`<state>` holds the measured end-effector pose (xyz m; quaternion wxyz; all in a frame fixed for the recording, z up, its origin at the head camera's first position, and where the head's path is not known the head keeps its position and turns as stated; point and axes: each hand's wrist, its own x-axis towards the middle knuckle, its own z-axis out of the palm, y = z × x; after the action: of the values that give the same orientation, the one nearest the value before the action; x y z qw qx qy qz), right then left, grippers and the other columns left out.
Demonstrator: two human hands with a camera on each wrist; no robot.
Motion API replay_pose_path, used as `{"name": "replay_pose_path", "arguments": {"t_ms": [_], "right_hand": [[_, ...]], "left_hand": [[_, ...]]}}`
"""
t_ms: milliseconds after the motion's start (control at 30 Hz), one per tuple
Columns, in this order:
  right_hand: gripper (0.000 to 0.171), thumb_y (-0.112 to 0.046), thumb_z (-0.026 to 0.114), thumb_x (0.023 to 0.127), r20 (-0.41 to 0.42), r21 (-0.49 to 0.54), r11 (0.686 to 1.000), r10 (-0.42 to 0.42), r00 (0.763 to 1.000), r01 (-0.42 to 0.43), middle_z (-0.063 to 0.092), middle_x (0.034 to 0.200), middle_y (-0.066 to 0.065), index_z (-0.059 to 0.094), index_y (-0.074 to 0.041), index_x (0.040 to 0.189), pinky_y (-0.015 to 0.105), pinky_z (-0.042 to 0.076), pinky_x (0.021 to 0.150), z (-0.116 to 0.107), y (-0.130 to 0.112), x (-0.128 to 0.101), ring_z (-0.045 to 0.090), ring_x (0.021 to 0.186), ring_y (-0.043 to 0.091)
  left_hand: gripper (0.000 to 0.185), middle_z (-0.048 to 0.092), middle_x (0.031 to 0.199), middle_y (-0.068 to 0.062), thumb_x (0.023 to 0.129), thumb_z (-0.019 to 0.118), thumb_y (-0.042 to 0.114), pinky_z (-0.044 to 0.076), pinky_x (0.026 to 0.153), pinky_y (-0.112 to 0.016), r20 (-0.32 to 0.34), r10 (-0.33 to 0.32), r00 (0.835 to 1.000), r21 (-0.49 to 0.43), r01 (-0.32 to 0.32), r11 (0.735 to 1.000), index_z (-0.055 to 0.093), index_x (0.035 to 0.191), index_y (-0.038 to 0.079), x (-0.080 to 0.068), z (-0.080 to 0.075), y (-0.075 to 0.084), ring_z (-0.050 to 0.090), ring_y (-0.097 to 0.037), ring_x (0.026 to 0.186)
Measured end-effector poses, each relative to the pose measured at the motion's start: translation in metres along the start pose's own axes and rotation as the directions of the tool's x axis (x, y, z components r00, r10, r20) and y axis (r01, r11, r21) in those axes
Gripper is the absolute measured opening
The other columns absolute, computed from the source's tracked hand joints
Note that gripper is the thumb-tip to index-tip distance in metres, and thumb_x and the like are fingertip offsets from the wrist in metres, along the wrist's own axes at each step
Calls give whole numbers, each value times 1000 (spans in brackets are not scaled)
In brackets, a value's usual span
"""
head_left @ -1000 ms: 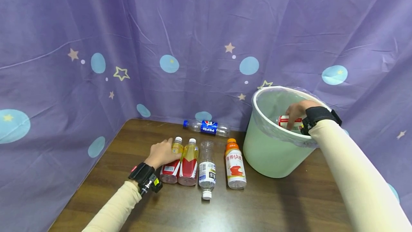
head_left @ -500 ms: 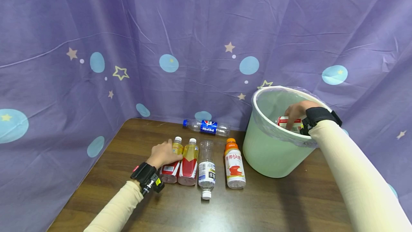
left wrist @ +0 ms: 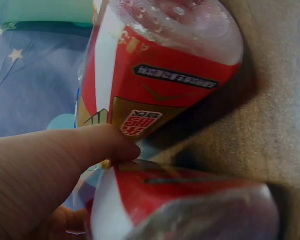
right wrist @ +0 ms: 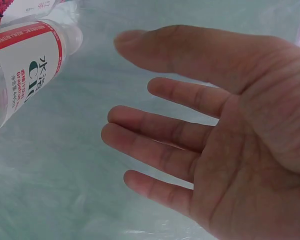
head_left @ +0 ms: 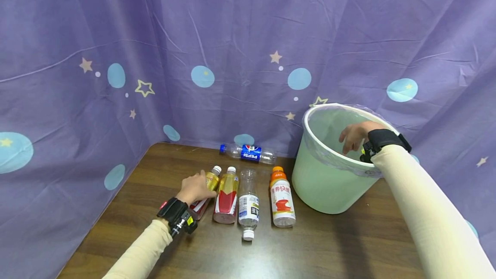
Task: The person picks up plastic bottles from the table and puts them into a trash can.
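My left hand (head_left: 196,185) grips the leftmost red-label tea bottle (head_left: 212,178), which lies tilted on the brown table (head_left: 317,244). In the left wrist view my thumb (left wrist: 65,155) lies across this bottle (left wrist: 180,200), with its twin (left wrist: 160,75) just beyond. That second red-label bottle (head_left: 225,195) lies right beside it. My right hand (head_left: 351,136) hovers open over the pale green bin (head_left: 329,180). Its fingers (right wrist: 155,125) are spread and hold nothing. A red-and-white labelled bottle (right wrist: 27,65) is loose inside the bin, off my fingertips.
A clear bottle (head_left: 248,203) and an orange-capped bottle (head_left: 282,199) lie in the same row. A Pepsi bottle (head_left: 249,153) lies at the table's back edge. Purple star-print cloth (head_left: 232,55) hangs behind and at both sides. A thin plastic liner covers the bin's rim.
My right hand let go of the red-and-white bottle, which dropped into the bin, and its fingers spread. My left hand turned the leftmost bottle, tilting it away from its neighbour.
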<state>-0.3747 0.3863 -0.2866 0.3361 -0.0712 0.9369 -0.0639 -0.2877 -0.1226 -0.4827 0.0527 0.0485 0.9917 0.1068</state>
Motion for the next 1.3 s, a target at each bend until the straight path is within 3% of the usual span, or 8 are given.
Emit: {"name": "replay_pose_path", "arguments": {"t_ms": [200,333,500,733,1033,1300], "right_hand": [[81,-30,75,86,-1,22,1000,-1,1000,1,64,125,38,38,11,146,66,42,104,0,0,-1,64,120,48],[82,-32,74,88,-1,18,1000,-2,1000,2,63,126,38,37,11,146,68,41,103,-1,-1,-1,63,121,49],[81,-34,73,88,-20,7,1000,-5,1000,5,64,125,36,38,11,146,62,46,98,0,-5,-3,63,121,48],[77,-30,69,91,-38,5,1000,-31,999,31,64,127,35,37,14,145,63,48,99,-4,-9,-9,59,123,53],[79,-36,70,92,-57,-38,999,-9,998,6,64,127,34,38,13,146,50,53,88,-24,-16,-11,63,120,48],[83,-38,70,92,-70,-59,998,-3,998,-1,60,132,36,36,13,148,61,48,99,-48,-29,-28,57,125,53]], "left_hand": [[108,66,122,-25,71,83,48,54,80,-51,24,-13,1000,-7,13,1000,37,148,-13,2,5,-5,67,-35,99],[100,65,115,-23,72,85,45,53,78,-50,39,-23,999,-18,23,1000,42,143,-11,1,5,-9,64,-32,93],[86,63,104,-18,69,88,43,53,73,-47,34,-36,999,-28,37,999,49,128,-5,-1,7,-18,63,-30,88],[90,65,98,-17,64,91,40,53,69,-47,14,-58,998,-30,58,998,48,129,-6,-8,8,-29,63,-30,83],[84,67,98,-17,68,89,42,52,68,-46,-10,-54,999,-21,53,998,52,127,-6,-11,-3,-30,65,-30,83],[81,69,99,-18,68,88,42,53,68,-49,-123,7,992,-16,-9,1000,55,126,-3,-3,-28,-26,68,-33,87]]}}
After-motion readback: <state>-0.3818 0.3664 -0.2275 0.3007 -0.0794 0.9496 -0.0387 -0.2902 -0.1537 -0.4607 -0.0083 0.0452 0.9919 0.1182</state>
